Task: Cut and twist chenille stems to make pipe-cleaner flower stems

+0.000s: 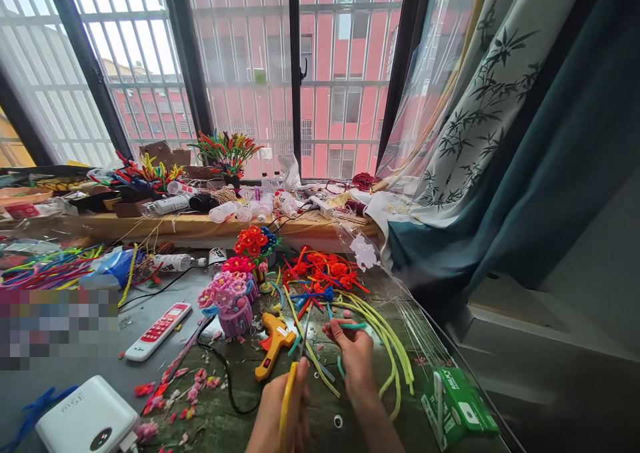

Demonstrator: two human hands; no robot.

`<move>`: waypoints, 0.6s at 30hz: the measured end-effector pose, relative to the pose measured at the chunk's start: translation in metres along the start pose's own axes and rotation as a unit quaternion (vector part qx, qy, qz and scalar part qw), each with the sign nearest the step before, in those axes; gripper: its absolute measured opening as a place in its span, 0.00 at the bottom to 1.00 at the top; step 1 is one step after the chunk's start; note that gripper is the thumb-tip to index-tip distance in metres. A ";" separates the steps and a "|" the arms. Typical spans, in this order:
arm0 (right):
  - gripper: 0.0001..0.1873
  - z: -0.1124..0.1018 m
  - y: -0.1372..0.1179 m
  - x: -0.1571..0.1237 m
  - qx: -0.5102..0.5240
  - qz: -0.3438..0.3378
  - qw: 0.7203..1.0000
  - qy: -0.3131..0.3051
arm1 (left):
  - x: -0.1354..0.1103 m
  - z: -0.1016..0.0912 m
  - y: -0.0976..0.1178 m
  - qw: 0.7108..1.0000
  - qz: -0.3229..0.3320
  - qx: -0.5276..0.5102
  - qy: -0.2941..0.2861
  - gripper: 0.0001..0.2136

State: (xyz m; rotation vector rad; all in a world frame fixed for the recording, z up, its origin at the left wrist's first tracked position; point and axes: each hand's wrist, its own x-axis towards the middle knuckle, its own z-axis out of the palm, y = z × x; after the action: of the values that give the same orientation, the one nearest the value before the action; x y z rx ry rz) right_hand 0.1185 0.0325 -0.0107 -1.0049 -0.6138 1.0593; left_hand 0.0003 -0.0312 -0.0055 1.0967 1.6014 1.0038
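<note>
My left hand (pixel 281 403), low in the middle, is closed around the yellow handle of a pair of scissors (pixel 289 400). Their blades point up and away. To its right, my right hand (pixel 357 360) pinches a teal pipe cleaner (pixel 354 326) between thumb and fingers. A short teal piece hangs below that hand. Just beyond the left hand lies a yellow hot glue gun (pixel 273 345). Light green pipe cleaners (pixel 387 333) curve over the table right of my right hand. Red pipe cleaner flowers (pixel 330 271) are heaped behind both hands.
Pipe cleaner flower pots (pixel 236 316) stand left of the glue gun. A red and white remote (pixel 159 331), a white power bank (pixel 89 418) and a black cable lie at left. A green box (pixel 460 410) sits at right. The windowsill (pixel 200 230) behind is cluttered.
</note>
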 end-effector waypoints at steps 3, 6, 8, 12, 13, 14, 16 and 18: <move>0.20 -0.006 -0.006 0.004 -0.135 0.032 0.983 -0.120 | 0.001 -0.016 0.006 0.992 -0.057 -0.110 -0.011 0.26; 0.18 0.003 0.004 -0.005 -0.218 0.071 0.957 -0.178 | 0.007 -0.033 0.008 0.986 -0.068 -0.151 -0.006 0.26; 0.23 0.013 0.016 -0.013 -0.248 0.088 0.944 -0.200 | 0.009 -0.041 0.008 0.985 -0.053 -0.166 -0.008 0.25; 0.25 0.027 0.036 -0.023 -0.302 0.080 0.924 -0.219 | 0.007 -0.053 0.006 0.986 -0.004 -0.164 -0.012 0.24; 0.25 0.028 0.038 -0.023 -0.317 0.068 0.922 -0.214 | 0.006 -0.055 0.005 0.987 0.005 -0.160 -0.009 0.24; 0.25 0.030 0.040 -0.021 -0.332 0.053 0.919 -0.205 | 0.005 -0.057 0.004 0.988 0.016 -0.156 -0.005 0.24; 0.24 0.033 0.043 -0.017 -0.364 0.014 0.914 -0.177 | 0.003 -0.059 0.004 0.988 0.042 -0.150 0.005 0.25; 0.21 0.036 0.045 -0.013 -0.398 -0.031 0.905 -0.146 | 0.002 -0.058 0.004 0.986 0.074 -0.148 0.016 0.25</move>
State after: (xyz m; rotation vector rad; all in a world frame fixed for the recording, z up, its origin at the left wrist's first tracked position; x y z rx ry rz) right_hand 0.0648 0.0399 -0.0343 -1.5212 -1.3864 0.9108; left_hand -0.0547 -0.0354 0.0122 1.0084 1.3564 1.3160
